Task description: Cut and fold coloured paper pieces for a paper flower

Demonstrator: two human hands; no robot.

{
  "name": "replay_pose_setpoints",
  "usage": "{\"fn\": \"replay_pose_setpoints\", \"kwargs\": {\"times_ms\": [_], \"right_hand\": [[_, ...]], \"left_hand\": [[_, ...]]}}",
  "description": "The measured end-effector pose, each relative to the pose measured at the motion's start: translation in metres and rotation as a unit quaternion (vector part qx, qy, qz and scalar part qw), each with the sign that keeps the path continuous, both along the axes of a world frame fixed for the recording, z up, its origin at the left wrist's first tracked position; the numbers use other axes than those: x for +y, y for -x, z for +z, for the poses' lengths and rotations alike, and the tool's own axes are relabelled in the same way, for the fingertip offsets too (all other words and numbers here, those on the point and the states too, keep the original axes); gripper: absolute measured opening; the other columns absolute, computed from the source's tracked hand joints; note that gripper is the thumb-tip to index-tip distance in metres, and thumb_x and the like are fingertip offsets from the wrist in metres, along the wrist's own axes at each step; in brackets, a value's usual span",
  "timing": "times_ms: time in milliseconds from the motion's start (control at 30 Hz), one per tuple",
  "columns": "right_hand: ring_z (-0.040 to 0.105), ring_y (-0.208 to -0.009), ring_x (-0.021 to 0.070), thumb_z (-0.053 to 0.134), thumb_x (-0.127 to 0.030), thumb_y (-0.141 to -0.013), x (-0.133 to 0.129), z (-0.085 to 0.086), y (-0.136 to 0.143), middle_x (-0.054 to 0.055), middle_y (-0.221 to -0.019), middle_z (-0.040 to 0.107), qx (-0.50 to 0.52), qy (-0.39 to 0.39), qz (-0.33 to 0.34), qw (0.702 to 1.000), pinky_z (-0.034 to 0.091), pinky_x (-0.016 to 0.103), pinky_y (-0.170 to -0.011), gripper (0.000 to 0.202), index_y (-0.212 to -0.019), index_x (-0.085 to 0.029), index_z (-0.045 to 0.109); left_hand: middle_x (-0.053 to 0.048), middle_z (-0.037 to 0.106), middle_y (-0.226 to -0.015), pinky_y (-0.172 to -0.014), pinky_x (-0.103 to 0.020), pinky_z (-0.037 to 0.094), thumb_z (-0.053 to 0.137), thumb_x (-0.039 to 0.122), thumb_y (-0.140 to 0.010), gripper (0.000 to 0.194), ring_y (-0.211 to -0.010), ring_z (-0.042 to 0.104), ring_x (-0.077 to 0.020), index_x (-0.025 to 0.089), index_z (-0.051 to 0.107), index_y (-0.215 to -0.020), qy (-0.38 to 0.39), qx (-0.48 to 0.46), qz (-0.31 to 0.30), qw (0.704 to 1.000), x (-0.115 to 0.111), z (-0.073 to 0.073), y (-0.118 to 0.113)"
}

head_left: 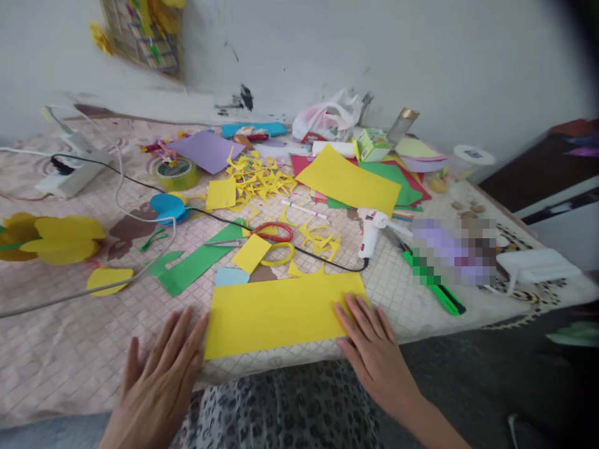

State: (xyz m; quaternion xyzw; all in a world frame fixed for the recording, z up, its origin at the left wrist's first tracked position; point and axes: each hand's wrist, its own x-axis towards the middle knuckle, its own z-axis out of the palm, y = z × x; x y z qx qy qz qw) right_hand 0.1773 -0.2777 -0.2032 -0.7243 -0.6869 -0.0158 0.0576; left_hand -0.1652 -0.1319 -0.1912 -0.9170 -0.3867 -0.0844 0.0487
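A long yellow paper sheet (281, 315) lies flat near the front edge of the table. My left hand (163, 368) rests flat on the cloth at the sheet's left end, its fingers stretched out and the index finger along the paper's edge. At the other end, my right hand (369, 343) lies with fingers spread over the sheet's right edge. Just behind the sheet are a small yellow paper piece (251, 252), scissors with red handles (276, 232) and a green paper strip (201, 262). Neither hand grips anything.
A white glue gun (370, 234) with a black cord stands behind my right hand, near a green utility knife (435, 284). Yellow scraps (262, 178) and coloured sheets (349, 178) lie farther back. A power strip (77, 168) and yellow paper petals (65, 240) are at left.
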Motion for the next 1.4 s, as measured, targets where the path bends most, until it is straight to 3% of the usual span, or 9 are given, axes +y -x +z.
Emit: {"fn": "replay_pose_setpoints", "kwargs": {"times_ms": [133,200,300,467,667,833,1000,1233,1400], "right_hand": [[0.023,-0.143,0.0262,0.039,-0.031,-0.1,0.001,0.003,0.001,0.004,-0.157,0.029,0.013,-0.014,-0.002,1.0,0.027,0.053,-0.11,0.053,-0.15,-0.024,0.025],[0.027,-0.142,0.0263,0.041,-0.029,-0.1,0.004,0.004,0.0,0.002,-0.155,0.034,0.026,-0.025,0.005,0.999,0.029,0.053,-0.108,0.049,-0.148,-0.027,0.031],[0.036,-0.136,0.0258,0.042,-0.026,-0.1,0.011,0.009,-0.005,0.002,-0.148,0.046,0.059,-0.051,0.042,0.996,0.035,0.05,-0.106,0.04,-0.14,-0.026,0.045],[0.059,-0.115,0.0211,0.041,-0.021,-0.101,0.028,0.021,-0.01,0.004,-0.12,0.07,0.111,-0.116,0.11,0.981,0.042,0.044,-0.1,0.026,-0.117,-0.019,0.061],[0.055,-0.123,0.0208,0.045,-0.026,-0.1,0.037,0.029,0.002,0.0,-0.132,0.062,0.071,-0.073,0.151,0.983,0.042,0.044,-0.105,0.031,-0.128,-0.025,0.058],[0.052,-0.127,0.0215,0.048,-0.02,-0.098,0.071,0.023,0.004,-0.001,-0.134,0.061,0.049,-0.078,0.165,0.982,0.041,0.046,-0.107,0.031,-0.127,-0.025,0.059],[0.053,-0.126,0.0211,0.052,-0.018,-0.096,0.099,0.024,0.002,0.0,-0.128,0.066,0.052,-0.122,0.179,0.975,0.037,0.048,-0.109,0.028,-0.121,-0.023,0.063],[0.064,-0.111,0.0168,0.046,-0.02,-0.098,0.084,0.016,0.004,-0.003,-0.107,0.076,0.06,-0.18,0.22,0.957,0.045,0.041,-0.104,0.024,-0.106,-0.022,0.069],[0.066,-0.108,0.0164,0.047,-0.019,-0.098,0.073,0.01,0.0,-0.002,-0.11,0.075,0.072,-0.195,0.223,0.952,0.053,0.034,-0.093,0.024,-0.107,-0.022,0.069]], "left_hand": [[-0.009,0.027,-0.157,-0.114,-0.063,0.008,0.036,0.019,-0.092,0.066,-0.14,0.033,-0.0343,0.031,0.013,-0.153,0.01,-0.03,0.034,0.999,-0.002,0.004,-0.005],[-0.013,0.03,-0.155,-0.116,-0.058,0.009,0.041,0.025,-0.092,0.065,-0.141,0.029,-0.0328,0.021,0.019,-0.153,0.008,-0.047,-0.039,0.998,-0.008,0.011,-0.025],[-0.008,0.038,-0.153,-0.118,-0.054,0.012,0.051,0.036,-0.09,0.063,-0.14,0.035,-0.0281,0.023,0.031,-0.148,-0.001,-0.018,-0.159,0.987,-0.013,0.02,-0.068],[-0.003,0.049,-0.146,-0.107,-0.049,0.039,0.048,0.018,-0.089,0.05,-0.134,0.045,-0.0251,0.028,0.048,-0.138,0.025,-0.001,-0.205,0.978,-0.001,0.028,-0.116],[-0.001,0.057,-0.139,-0.101,-0.042,0.047,0.04,-0.002,-0.076,0.063,-0.126,0.054,-0.023,0.023,0.055,-0.132,-0.017,0.004,-0.231,0.973,0.015,0.019,-0.102],[-0.004,0.057,-0.138,-0.098,-0.041,0.049,0.038,-0.001,-0.078,0.06,-0.125,0.055,-0.0234,0.021,0.056,-0.131,-0.063,-0.001,-0.21,0.976,0.031,0.01,-0.089],[-0.01,0.064,-0.13,-0.098,-0.046,0.048,0.041,0.01,-0.087,0.041,-0.121,0.058,-0.0274,0.02,0.063,-0.12,-0.058,-0.039,-0.206,0.976,0.039,0.015,-0.11],[-0.005,0.075,-0.109,-0.093,-0.035,0.049,0.04,0.012,-0.093,0.033,-0.103,0.068,-0.0202,0.019,0.069,-0.107,-0.056,-0.111,-0.286,0.95,0.023,0.019,-0.142],[-0.001,0.076,-0.103,-0.095,-0.034,0.046,0.045,0.013,-0.093,0.027,-0.099,0.068,-0.0174,0.022,0.069,-0.1,-0.066,-0.144,-0.294,0.942,0.026,0.018,-0.12]]}}
